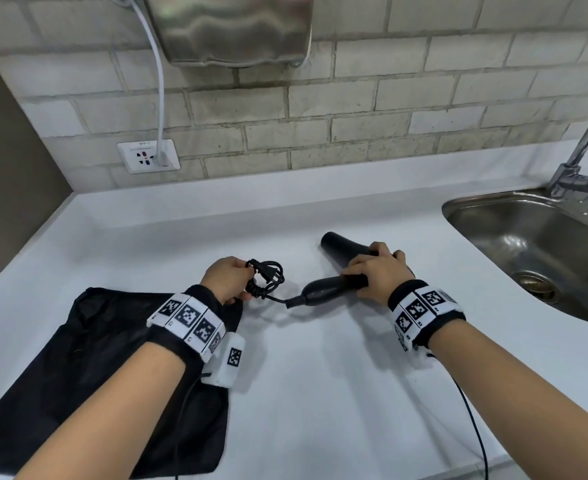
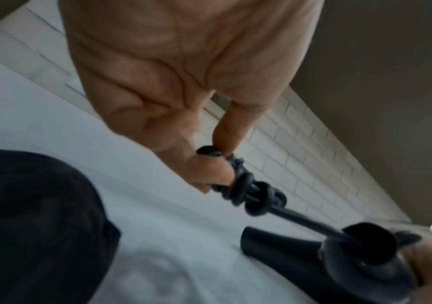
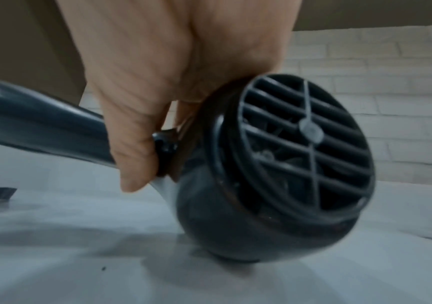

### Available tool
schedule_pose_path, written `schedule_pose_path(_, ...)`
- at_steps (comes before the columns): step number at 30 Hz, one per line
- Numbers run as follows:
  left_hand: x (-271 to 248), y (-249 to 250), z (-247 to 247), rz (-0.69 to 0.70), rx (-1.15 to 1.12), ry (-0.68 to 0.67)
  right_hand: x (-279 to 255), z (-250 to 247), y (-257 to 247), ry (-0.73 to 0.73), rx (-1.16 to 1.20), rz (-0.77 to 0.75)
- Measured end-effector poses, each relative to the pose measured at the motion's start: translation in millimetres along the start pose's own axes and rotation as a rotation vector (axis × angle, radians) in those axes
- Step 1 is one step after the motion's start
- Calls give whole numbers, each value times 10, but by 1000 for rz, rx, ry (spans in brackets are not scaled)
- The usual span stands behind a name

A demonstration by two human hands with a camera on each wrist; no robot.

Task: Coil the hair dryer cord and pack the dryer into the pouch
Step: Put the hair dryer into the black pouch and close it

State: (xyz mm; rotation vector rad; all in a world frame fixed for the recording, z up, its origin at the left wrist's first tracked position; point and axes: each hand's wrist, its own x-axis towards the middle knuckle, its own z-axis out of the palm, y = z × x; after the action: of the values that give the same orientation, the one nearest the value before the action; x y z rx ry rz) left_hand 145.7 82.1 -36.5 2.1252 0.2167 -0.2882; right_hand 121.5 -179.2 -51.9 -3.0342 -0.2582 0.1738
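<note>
Cord [image 1: 264,279] sits bundled in my left hand [image 1: 226,279], pinched so its loops hold; my right hand [image 1: 377,271] clasps the dryer [image 1: 334,268] on the counter [image 1: 320,375], steadying it; the pouch [image 1: 88,358] lies flat near my left wrist, within reach for packing.

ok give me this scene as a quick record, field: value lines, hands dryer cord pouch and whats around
left hand: pinches the bundled cord, plug at the bundle
right hand: grips the hair dryer where handle meets body
dryer: body on the white counter, nozzle pointing towards the wall
pouch: black, flat on the counter under the left forearm, nothing packed yet
around: steel sink at right, wall socket with a white plug in it
</note>
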Motion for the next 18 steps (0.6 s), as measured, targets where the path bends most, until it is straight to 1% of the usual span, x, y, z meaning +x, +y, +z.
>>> schedule_pose_path(6,195,9,162,-84,328,-152,18,79,-100,-58,-191,6)
schedule_pose_path(9,227,38,266,-65,455,-215,13,93,-163,-94,-299,8)
schedule_pose_path(12,279,49,338,-15,623,-198,13,90,-176,-95,-321,18)
schedule_pose_path(16,303,72,369,-2,815,-218,3,85,-192,-102,-321,28)
schedule_pose_path(18,307,62,353,-12,895,-201,-1,89,-192,-99,-314,24)
